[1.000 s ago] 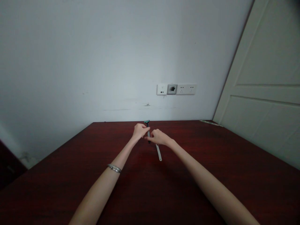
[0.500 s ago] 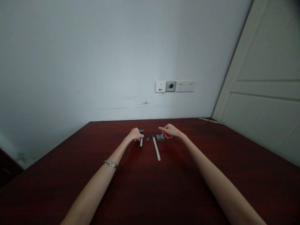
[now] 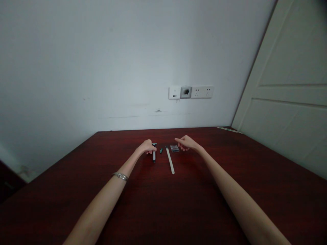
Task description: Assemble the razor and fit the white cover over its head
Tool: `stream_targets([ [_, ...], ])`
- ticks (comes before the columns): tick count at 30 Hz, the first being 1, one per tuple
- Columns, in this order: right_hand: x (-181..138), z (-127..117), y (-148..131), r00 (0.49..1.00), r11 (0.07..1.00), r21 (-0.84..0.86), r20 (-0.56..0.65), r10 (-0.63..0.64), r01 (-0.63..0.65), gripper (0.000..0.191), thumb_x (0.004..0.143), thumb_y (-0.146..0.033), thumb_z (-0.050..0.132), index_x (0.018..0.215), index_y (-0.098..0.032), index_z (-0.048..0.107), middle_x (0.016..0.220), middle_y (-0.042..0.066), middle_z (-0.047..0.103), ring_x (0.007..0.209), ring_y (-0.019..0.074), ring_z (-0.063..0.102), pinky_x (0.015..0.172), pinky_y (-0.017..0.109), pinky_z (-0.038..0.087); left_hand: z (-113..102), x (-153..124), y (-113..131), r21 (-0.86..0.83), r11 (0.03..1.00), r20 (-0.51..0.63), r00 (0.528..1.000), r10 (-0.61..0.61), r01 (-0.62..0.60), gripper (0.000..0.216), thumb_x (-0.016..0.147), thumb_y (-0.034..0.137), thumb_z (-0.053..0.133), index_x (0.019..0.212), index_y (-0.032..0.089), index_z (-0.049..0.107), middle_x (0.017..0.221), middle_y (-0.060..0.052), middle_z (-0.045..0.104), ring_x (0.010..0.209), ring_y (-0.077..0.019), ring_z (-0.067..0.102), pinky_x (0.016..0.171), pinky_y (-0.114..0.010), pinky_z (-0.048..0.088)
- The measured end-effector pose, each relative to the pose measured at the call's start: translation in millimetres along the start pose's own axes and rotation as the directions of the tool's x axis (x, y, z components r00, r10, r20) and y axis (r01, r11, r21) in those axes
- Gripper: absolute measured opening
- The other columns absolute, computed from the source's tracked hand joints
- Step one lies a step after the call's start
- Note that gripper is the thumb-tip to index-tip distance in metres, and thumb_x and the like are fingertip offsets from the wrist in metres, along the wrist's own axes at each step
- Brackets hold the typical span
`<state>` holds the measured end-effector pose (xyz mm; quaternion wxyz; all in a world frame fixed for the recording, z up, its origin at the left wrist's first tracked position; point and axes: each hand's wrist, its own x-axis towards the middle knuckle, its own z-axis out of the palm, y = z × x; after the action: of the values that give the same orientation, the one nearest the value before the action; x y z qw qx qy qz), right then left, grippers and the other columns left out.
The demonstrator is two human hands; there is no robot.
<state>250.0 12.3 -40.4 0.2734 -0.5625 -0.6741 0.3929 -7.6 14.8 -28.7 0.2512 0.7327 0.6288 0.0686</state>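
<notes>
My left hand [image 3: 146,146] is closed around the upper part of a T-shaped razor [image 3: 154,157], with a grey handle, a black end and a teal bar at its head. Part of the razor is hidden behind the fingers. Right of it lies a small dark green and black piece [image 3: 161,150], perhaps a razor head. A long whitish handle [image 3: 170,162] with a black tip lies beyond that. My right hand [image 3: 186,143] hovers beside a small clear plastic case [image 3: 174,148], one finger stretched out and the others loosely bent, holding nothing.
Everything lies on a dark red wooden table [image 3: 163,204] that meets a white wall [image 3: 127,68]. Wall sockets [image 3: 201,92] sit above the table. A pale panelled door [image 3: 288,88] stands at the right, near a thin strip [image 3: 229,130] on the table's far corner.
My right hand has shifted slightly to the right. The left hand still grips the razor, which sits at almost the same place. The view has tilted a little.
</notes>
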Motion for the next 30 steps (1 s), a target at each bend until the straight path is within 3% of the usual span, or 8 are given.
stream_targets([
  [25,4.6,4.3,1.1,0.999,1.000,-0.022,0.034,0.006,-0.005,0.054,0.077,-0.061,0.049,0.056,-0.012,0.057,0.041,0.002,0.056,0.032,0.0075,0.050,0.029,0.015,0.034,-2.5,-9.4,5.6,-0.040,0.999,0.063,0.998,0.026,-0.023,0.031,0.067,0.031,0.063,0.047,0.010,0.054,0.043,-0.001,0.052,0.038,-0.0087,0.047,0.045,-0.023,0.043],
  [28,2.6,4.2,-1.2,1.000,1.000,-0.022,0.028,-0.005,0.006,0.053,0.077,-0.060,0.049,0.056,-0.012,0.057,0.041,0.002,0.056,0.032,0.0072,0.050,0.029,0.014,0.035,-4.1,-10.3,5.3,-0.004,0.998,0.012,0.998,0.055,-0.055,0.029,0.067,0.032,0.062,0.050,0.010,0.058,0.044,-0.001,0.052,0.040,-0.0090,0.047,0.045,-0.022,0.040],
  [30,1.2,4.0,-2.7,1.000,1.000,-0.022,0.026,-0.017,0.017,0.053,0.078,-0.060,0.049,0.057,-0.012,0.057,0.041,0.003,0.057,0.032,0.0070,0.050,0.030,0.014,0.035,-6.0,-8.2,3.6,0.022,0.990,-0.057,0.988,0.142,-0.141,0.026,0.066,0.033,0.064,0.055,0.010,0.063,0.048,-0.001,0.056,0.046,-0.0096,0.050,0.048,-0.021,0.039],
])
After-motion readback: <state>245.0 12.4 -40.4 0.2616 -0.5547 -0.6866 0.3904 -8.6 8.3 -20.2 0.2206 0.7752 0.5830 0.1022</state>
